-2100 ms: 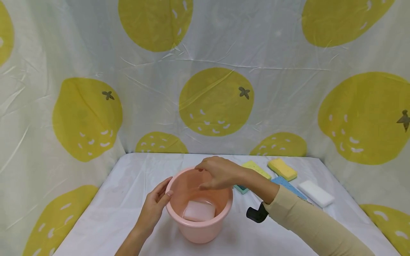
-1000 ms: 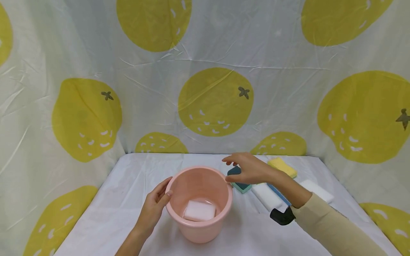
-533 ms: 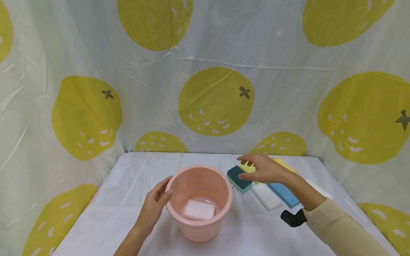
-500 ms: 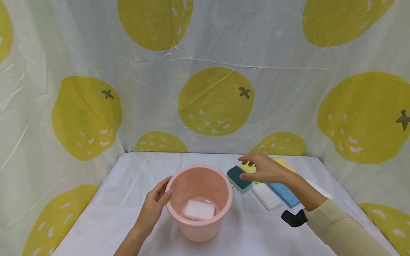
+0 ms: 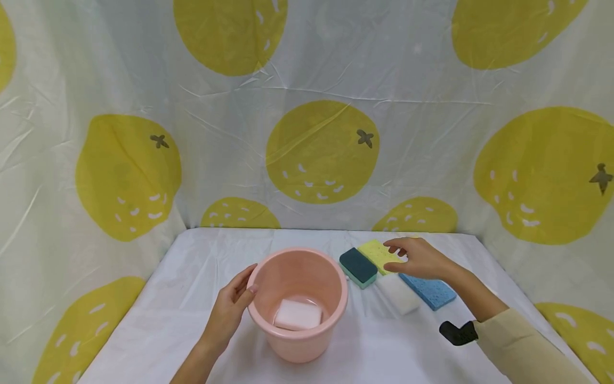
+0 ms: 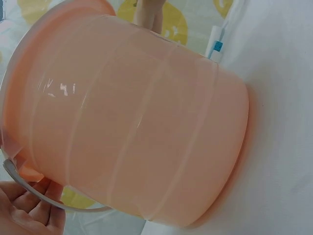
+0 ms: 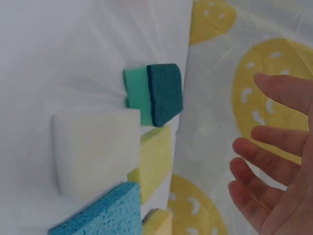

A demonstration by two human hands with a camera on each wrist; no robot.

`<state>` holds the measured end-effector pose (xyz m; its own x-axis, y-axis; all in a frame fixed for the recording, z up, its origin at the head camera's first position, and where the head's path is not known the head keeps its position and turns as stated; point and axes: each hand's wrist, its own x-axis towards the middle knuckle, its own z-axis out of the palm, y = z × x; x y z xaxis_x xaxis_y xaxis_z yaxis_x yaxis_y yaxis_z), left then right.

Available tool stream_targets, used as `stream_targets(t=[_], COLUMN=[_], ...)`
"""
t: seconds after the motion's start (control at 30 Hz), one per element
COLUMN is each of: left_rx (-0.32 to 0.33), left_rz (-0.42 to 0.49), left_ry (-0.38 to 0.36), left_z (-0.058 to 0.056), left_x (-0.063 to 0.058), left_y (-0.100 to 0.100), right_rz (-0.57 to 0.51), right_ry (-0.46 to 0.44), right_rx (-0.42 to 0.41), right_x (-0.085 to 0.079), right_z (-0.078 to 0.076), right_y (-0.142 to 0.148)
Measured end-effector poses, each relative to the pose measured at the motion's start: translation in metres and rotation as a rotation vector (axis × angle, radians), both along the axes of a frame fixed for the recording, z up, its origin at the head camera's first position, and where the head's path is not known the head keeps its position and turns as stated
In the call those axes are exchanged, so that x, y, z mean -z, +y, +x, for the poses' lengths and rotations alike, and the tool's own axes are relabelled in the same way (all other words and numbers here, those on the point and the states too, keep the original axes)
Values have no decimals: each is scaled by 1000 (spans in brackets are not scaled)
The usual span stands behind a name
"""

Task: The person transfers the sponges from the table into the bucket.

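Note:
A pink bucket (image 5: pixel 302 341) stands on the table with a white sponge (image 5: pixel 298 314) lying at its bottom. My left hand (image 5: pixel 231 304) holds the bucket's left rim, thumb over the edge and fingers along the outside. In the left wrist view the bucket's handle (image 6: pixel 73 209) hangs across that hand. My right hand (image 5: pixel 419 257) hovers over the group of sponges, fingers spread and nothing between them. Beneath and around it lie a yellow sponge (image 5: pixel 380 255), a blue sponge (image 5: pixel 429 290), a second white sponge (image 5: pixel 399 293) and a green sponge with a dark scouring side (image 5: pixel 358 266).
A further yellow sponge (image 7: pixel 157 223) is partly cut off in the right wrist view. The white-covered table (image 5: pixel 192 261) meets a lemon-print curtain (image 5: pixel 216 144) at the back and sides. A black camera mount (image 5: pixel 459 333) sticks out from the right wrist.
Over the bucket about two seconds ago, my right hand has since moved away to the right, above the sponges. The left hand and bucket have stayed in place.

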<state>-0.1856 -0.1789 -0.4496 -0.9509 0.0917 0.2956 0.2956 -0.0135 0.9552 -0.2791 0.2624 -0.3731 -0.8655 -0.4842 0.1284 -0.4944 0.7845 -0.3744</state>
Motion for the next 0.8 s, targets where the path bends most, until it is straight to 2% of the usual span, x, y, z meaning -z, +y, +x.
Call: stream_targets(t=[0.23, 0.57, 0.8], left_rx=[-4, -4, -1], left_rz=[2, 2, -8], left_ry=[-4, 26, 8], left_z=[1, 0, 0], left_x=[0, 1, 0], left_y=[-1, 0, -2], right_rz=[-16, -68, -77], right_ry=[-15, -46, -47], right_rx=[46, 133, 185], right_x=[14, 25, 35], right_z=[1, 13, 14], right_y=[20, 49, 69])
